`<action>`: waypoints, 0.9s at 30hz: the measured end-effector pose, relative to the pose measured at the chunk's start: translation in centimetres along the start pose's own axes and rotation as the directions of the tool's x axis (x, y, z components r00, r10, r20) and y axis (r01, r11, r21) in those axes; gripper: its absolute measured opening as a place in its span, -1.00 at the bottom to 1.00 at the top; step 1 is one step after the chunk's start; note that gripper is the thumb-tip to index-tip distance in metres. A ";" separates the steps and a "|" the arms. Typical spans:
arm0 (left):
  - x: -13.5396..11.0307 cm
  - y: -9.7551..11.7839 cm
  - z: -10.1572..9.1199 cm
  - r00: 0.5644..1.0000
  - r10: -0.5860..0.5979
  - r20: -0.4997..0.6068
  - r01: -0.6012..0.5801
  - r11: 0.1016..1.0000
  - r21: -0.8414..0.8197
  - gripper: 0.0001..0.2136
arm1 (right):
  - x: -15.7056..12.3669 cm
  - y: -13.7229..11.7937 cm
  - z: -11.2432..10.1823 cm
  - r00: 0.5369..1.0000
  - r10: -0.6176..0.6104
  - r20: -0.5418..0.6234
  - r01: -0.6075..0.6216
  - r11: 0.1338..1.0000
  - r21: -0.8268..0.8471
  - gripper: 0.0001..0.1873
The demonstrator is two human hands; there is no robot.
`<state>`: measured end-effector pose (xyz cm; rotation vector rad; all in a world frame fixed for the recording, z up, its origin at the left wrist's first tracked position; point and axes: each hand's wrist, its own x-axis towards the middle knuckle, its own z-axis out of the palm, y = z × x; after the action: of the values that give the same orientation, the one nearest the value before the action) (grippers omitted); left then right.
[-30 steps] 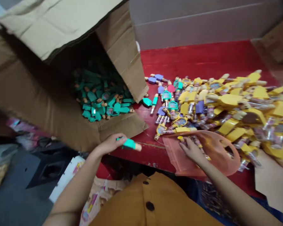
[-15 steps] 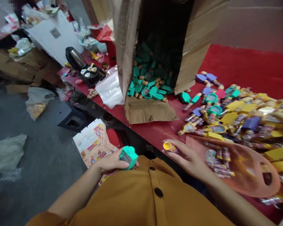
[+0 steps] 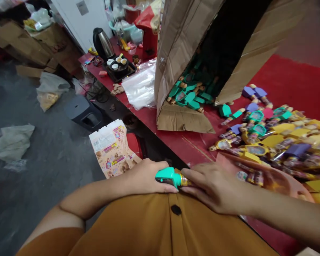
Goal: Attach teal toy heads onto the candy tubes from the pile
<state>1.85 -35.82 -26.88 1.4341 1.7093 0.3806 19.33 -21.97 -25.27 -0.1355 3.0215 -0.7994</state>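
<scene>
One pink piece [image 3: 268, 113], five purple pieces [image 3: 260, 92], one scoop [image 3: 285, 179], one kettle [image 3: 104, 44], four white vessels [image 3: 115, 67]; green pieces [image 3: 190, 97], yellow pieces [image 3: 273, 140] uncountable.

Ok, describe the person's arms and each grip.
The left sleeve is short and mustard-brown, matching the buttoned shirt; no right sleeve shows. The left forearm and right forearm are bare. Left grip and right grip wear no gloves, and no watch or bracelet is visible.

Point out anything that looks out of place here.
A crumpled bag lies on the floor like litter, and a purple toy breaks the colour among mostly yellow ones. I see no damage on the green toy in the left hand.
</scene>
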 end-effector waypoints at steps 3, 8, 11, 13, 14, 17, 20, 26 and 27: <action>-0.6 0.3 1.2 0.998 0.035 -0.053 -0.019 0.964 0.266 -0.64 | -0.2 -0.3 0.5 0.968 0.160 0.193 -0.197 0.961 0.194 -0.76; -0.3 0.6 2.5 0.997 0.071 0.040 -0.082 0.907 0.413 -0.63 | -0.4 0.3 2.7 0.780 0.310 0.543 -0.620 0.500 0.605 -0.55; 0.7 0.7 1.9 0.993 0.105 0.058 -0.120 0.869 0.481 -0.65 | -0.7 1.2 3.8 0.677 0.237 0.697 -0.728 0.079 0.681 -0.37; 1.8 0.9 1.1 0.994 0.091 0.055 -0.106 0.866 0.488 -0.64 | -1.0 1.9 3.5 0.759 0.327 0.563 -0.648 0.301 0.699 -0.40; 2.3 1.0 0.7 0.996 0.072 0.043 -0.084 0.873 0.481 -0.63 | -1.2 2.2 3.1 0.826 0.379 0.418 -0.563 0.516 0.646 -0.43; 3.8 1.4 0.3 0.996 0.089 0.003 -0.079 0.863 0.499 -0.63 | -2.0 2.8 1.9 0.931 0.365 0.008 -0.354 0.899 0.258 -0.45; 5.0 2.0 0.6 0.951 0.308 0.004 -0.246 0.752 0.611 -0.68 | -3.0 3.4 1.6 0.885 0.452 0.117 -0.455 0.782 0.426 -0.42; 8.0 3.6 0.3 0.878 0.468 0.104 -0.393 0.579 0.714 -0.74 | -4.9 5.0 1.8 0.738 0.367 0.567 -0.634 0.086 0.769 -0.36; 8.5 3.9 0.1 0.893 0.433 0.126 -0.390 0.603 0.696 -0.73 | -5.2 5.1 1.6 0.759 0.451 0.469 -0.609 0.237 0.757 -0.38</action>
<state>4.63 -26.94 -27.68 2.4384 1.6178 -0.0316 24.17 -17.91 -29.23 0.7796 1.7955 -1.9513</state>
